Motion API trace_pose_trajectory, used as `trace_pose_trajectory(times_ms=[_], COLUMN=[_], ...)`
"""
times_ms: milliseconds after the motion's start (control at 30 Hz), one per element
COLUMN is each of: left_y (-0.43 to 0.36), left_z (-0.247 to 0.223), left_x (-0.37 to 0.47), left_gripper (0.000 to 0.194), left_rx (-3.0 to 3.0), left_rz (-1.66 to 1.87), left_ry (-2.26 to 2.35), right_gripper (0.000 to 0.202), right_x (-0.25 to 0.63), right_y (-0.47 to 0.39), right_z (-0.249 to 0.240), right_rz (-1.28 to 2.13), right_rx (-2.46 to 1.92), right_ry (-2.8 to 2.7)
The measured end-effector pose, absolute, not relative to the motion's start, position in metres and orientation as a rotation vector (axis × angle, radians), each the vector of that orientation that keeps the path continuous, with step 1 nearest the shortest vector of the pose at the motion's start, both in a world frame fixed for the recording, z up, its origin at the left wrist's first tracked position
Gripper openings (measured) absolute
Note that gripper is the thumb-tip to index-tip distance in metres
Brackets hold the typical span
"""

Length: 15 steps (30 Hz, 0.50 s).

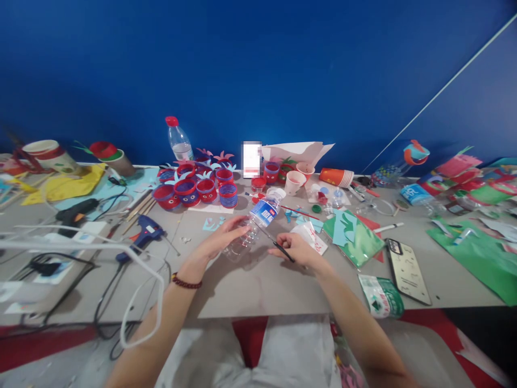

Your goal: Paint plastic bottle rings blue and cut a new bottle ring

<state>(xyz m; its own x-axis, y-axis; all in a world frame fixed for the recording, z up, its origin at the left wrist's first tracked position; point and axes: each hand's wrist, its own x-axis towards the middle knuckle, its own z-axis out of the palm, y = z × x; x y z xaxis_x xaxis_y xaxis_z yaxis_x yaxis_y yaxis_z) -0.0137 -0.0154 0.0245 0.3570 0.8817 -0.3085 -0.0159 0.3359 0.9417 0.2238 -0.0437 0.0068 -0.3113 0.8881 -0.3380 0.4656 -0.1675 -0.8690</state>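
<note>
The near strip of tabletop [258,296] gives a hand a low way in toward the bottle [263,211]; over its sides stand the left hand [226,235] and the right hand [297,250] with a black-handled tool [284,250]. Farther left, the blue glue gun [147,230] and looping white cable [161,291] obstruct. Right, the phone [409,272] and pouch [382,296] narrow the edge. Far left of the bottle, red cups [187,193] stand packed together

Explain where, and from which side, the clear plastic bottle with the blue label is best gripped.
Grip the bottle around its clear lower body, probably best from the left with the left hand. The bottle slants, neck pointing away and rightward, so its base lies nearer this hand, while the black-handled scissors in the right hand crowd the right.
</note>
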Motion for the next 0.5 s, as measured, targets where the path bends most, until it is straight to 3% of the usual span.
trace_pose_trajectory(times_ms=[500], left_y=[-0.0158], left_z=[0.0236], left_x=[-0.0134], left_gripper=[0.056], left_rx=[1.167], left_rz=[0.796], left_ry=[1.088], right_gripper=[0.051], right_x=[0.2245], right_y=[-0.0442], right_z=[0.0096], right_rz=[1.499], right_rx=[-1.55], right_ry=[-1.698])
